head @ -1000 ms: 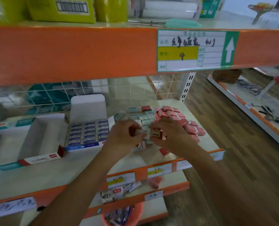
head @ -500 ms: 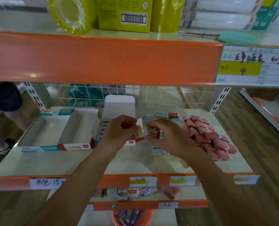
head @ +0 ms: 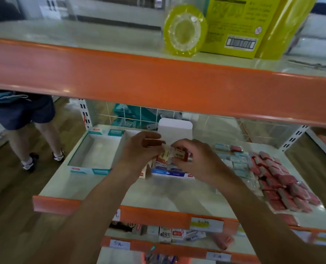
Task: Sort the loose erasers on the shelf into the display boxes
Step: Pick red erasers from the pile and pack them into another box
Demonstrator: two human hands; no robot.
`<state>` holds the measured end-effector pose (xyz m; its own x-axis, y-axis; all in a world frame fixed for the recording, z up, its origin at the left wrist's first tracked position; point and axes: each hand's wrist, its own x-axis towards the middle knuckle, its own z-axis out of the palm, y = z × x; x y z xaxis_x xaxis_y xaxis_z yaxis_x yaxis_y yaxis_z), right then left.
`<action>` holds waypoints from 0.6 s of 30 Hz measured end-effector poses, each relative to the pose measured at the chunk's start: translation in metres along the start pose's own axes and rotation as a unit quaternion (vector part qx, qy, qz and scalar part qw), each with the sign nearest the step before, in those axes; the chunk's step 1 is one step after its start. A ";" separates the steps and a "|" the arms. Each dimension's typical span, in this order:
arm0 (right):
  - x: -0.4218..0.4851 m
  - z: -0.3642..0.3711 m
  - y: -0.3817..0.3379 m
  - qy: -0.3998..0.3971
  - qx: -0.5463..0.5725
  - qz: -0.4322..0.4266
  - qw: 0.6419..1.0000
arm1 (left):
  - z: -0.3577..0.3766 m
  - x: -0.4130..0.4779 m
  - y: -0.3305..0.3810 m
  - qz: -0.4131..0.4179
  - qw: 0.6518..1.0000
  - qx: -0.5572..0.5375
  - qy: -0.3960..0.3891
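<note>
My left hand (head: 141,151) and my right hand (head: 192,159) meet above the middle shelf, each pinching small red-and-white wrapped erasers (head: 175,154) between them. Right under the hands stands a white display box (head: 172,173) with a raised lid, filled with blue-labelled erasers. To its left lie a red-trimmed display box (head: 124,145), mostly hidden by my left hand, and a teal-trimmed box (head: 93,155) with a bare bottom. Loose red erasers (head: 280,183) and pale teal ones (head: 238,164) are heaped on the shelf at the right.
An orange-edged upper shelf (head: 158,82) hangs low over the work area, carrying yellow tape rolls (head: 185,31) and a yellow box. Another person's legs (head: 34,134) stand at the left beyond the shelf. A lower shelf (head: 177,235) holds more small packets.
The view has swung left and down, so the boxes sit more central. Both hands, still holding erasers, have moved left from the loose pile to above the blue-labelled box.
</note>
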<state>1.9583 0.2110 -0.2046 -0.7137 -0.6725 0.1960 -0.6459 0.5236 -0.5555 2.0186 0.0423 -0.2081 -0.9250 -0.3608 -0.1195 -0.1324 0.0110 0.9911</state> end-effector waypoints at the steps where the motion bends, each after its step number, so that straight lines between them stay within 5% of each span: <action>1: 0.004 0.003 -0.005 0.002 0.001 -0.004 1.000 | -0.007 0.001 -0.001 0.001 1.000 -0.006 -0.002; 18: 0.056 0.081 -0.059 0.073 -0.041 0.034 0.996 | -0.080 0.041 -0.018 -0.063 0.985 -0.133 0.091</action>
<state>1.9778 0.1000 -0.2262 -0.7842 -0.5546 0.2784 -0.6108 0.6106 -0.5041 2.0115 -0.0473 -0.2259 -0.8251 -0.5043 -0.2548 -0.1222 -0.2810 0.9519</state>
